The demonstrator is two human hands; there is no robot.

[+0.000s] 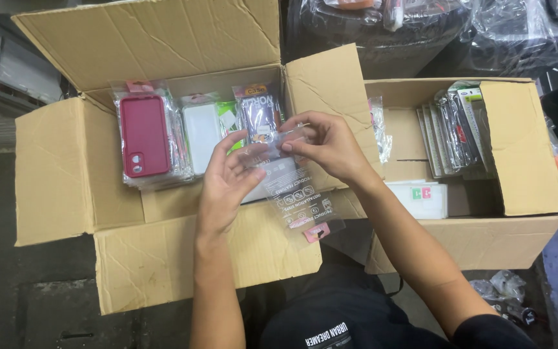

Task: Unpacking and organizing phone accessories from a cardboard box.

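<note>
Clear plastic sleeve (295, 194) held over gap between two cardboard boxes, pink hang tab pointing toward me. My left hand (227, 178) cradles sleeve from beneath, fingers closed on its edge; right hand (327, 145) pinches top flap, fingers narrow. Best handling, I judge: keep left grip steady, peel flap slowly (film creases easily). Left box (53, 168) holds packaged phone cases, crimson case (144, 136) foremost; right box (524, 155) holds more packets.
</note>
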